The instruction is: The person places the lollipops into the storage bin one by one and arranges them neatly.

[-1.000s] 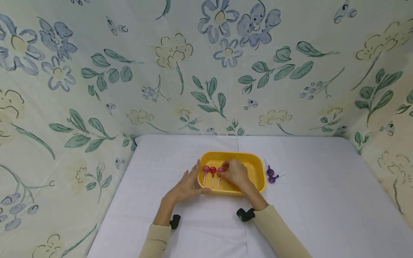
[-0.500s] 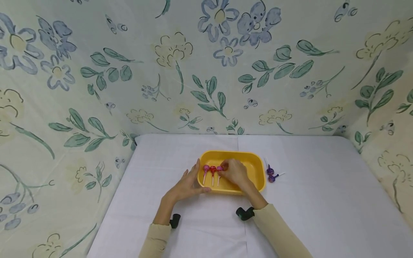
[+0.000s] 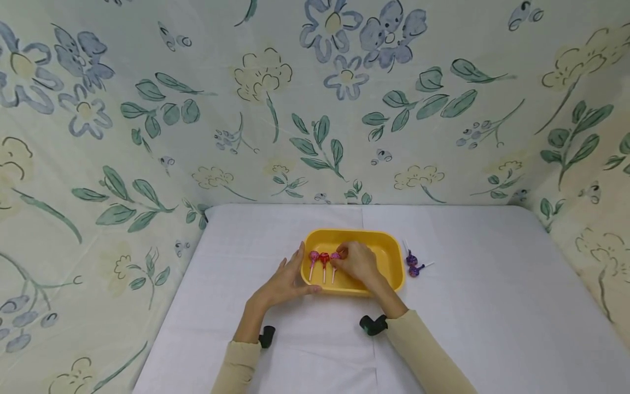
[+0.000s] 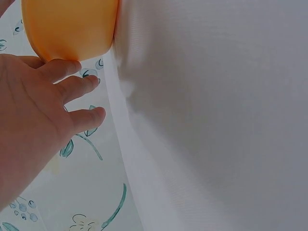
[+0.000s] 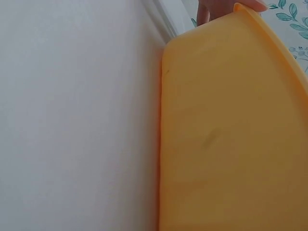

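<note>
Place: tabletop recording corner, screened off; type of building cannot be told. Shown by: patterned curtain [image 3: 354, 128], pale, with blue and yellow flowers and green leaves, hung at the back and 2 sides; white-covered table [image 3: 492, 306], its far edge close to the curtain; 2 black wrist cameras [image 3: 366, 326], both worn

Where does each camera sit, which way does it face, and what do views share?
Head: on the head, forward and down; shows yellow tray, lollipops, left hand, right hand and sleeves.
Left wrist: at that wrist, facing the tray's outside; left hand shows.
Right wrist: at that wrist, facing the tray's outer wall; apparently part of the left hand shows.
Head and left wrist share tray and left hand.
</note>
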Motion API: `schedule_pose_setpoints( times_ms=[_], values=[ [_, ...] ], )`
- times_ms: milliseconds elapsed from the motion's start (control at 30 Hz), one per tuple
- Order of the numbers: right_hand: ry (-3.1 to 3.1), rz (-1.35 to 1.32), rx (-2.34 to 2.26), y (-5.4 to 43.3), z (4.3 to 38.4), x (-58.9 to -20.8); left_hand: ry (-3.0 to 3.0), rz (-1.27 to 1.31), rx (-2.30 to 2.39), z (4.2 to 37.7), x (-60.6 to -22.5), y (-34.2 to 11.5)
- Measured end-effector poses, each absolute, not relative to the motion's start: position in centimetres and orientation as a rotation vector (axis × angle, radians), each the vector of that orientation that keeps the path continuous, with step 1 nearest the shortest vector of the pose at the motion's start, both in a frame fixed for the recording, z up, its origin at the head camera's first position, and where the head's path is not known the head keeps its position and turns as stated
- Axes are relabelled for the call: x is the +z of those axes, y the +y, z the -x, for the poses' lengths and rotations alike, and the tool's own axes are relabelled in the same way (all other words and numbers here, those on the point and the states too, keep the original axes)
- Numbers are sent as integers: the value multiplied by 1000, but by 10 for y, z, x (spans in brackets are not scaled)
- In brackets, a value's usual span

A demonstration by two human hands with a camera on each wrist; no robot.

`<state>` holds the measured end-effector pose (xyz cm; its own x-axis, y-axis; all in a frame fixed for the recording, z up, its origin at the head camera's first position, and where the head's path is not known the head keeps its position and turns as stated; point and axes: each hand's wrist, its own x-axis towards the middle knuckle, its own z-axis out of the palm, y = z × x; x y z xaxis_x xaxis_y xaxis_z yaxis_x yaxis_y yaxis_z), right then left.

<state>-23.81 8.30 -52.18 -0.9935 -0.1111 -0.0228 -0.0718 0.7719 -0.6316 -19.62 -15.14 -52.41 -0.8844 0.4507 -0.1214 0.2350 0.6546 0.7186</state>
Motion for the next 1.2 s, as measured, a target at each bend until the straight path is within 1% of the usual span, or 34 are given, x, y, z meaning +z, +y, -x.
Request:
schedule_pose_setpoints(
  times_ms=[200, 367, 567, 700, 833, 1000, 1100, 1200],
  values=[
    [2928, 143, -980, 85, 237, -520, 2589, -539, 1048, 197, -524, -150],
    [2925, 163, -956, 96, 233, -510, 2585, -535, 1065, 197, -524, -150],
    [2869, 202, -1172, 125, 227, -492, 2588, -534, 1070, 197, -526, -150],
    [2956, 219, -1261, 153, 218, -480, 2596, -531, 1077, 197, -525, -150],
    [3069, 113, -1285, 185, 211, -479, 2599, -530, 1070, 197, -524, -149],
    [3221, 31, -1253, 224, 204, -494, 2594, -535, 1065, 196, -524, -150],
    [3294, -45, -1143, 238, 198, -503, 2593, -535, 1069, 196, -525, -149],
    [3279, -201, -1005, 241, 191, -511, 2596, -532, 1067, 195, -524, -149]
  ],
)
